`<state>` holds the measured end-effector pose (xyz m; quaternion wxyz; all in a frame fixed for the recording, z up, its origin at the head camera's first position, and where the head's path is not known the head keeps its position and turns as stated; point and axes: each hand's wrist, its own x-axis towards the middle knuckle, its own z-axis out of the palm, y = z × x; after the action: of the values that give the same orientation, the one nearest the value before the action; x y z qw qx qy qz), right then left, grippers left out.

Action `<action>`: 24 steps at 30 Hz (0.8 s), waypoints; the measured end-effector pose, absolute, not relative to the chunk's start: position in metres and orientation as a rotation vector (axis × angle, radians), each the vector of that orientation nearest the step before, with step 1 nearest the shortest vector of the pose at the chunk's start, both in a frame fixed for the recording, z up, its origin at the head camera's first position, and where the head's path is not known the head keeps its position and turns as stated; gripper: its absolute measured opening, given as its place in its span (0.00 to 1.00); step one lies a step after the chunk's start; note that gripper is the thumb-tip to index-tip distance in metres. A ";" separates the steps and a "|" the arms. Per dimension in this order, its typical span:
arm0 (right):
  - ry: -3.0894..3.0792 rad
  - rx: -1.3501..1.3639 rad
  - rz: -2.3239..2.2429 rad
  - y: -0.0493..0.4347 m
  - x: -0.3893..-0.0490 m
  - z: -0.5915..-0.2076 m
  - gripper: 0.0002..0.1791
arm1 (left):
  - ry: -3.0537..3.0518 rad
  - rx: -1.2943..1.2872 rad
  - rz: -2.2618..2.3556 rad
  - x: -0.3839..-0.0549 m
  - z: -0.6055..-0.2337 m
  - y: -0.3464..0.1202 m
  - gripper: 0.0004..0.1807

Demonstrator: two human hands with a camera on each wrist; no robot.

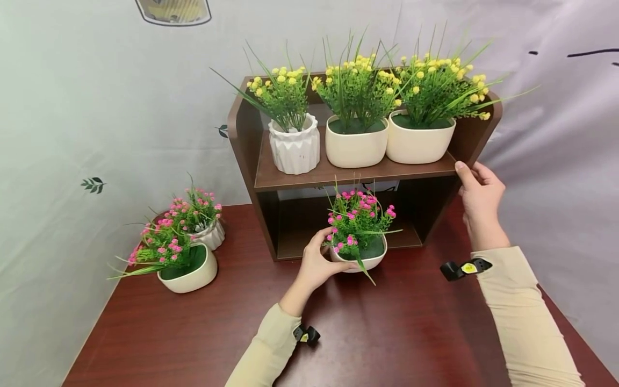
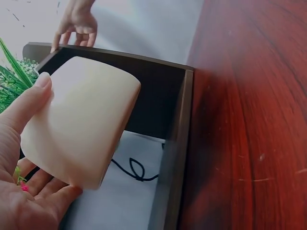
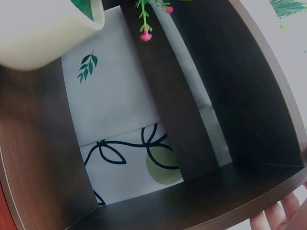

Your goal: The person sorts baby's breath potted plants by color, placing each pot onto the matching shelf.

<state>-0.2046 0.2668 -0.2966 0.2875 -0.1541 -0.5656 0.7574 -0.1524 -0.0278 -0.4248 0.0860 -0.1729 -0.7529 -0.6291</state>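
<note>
1. The left hand (image 1: 316,266) has its thumb and fingers curled round a cream pot of pink flowers (image 1: 359,260). The pot sits low, right at the front of the shelf's bottom space.
2. In the left wrist view the pot (image 2: 81,120) fills the hand (image 2: 21,182). Its flowers are cut off there. Only a tiny pink bit shows by the fingers.
3. The right hand (image 1: 479,196) holds the right end of the brown shelf (image 1: 355,174). The thumb lies on the top board and the fingers wrap behind the side, so they are partly hidden.
4. In the right wrist view only fingertips (image 3: 273,218) peek in at the bottom corner.
5. Above the left hand, three pots of yellow flowers (image 1: 358,141) stand on the top board.
6. Far to the left of the left hand, two more pink flower pots (image 1: 188,274) sit on the red-brown table (image 1: 406,333).
7. Small black clips with yellow stickers (image 1: 468,267) sit on both sleeves. The stickers are too small to read.
</note>
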 end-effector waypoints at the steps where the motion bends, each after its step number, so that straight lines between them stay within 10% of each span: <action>1: -1.508 -0.410 2.023 0.267 -0.205 -0.297 0.05 | -2.255 -0.521 -1.868 -0.154 -0.426 -0.027 0.45; 24: -1.511 -0.443 2.022 0.268 -0.205 -0.297 0.05 | -2.433 -0.582 -1.835 -0.191 -0.442 0.012 0.44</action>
<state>-0.2050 0.2677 -0.2973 0.2852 -0.1655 -0.5651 0.7562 -0.1911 0.0115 -0.4420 0.0198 -0.1877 -0.7840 -0.5913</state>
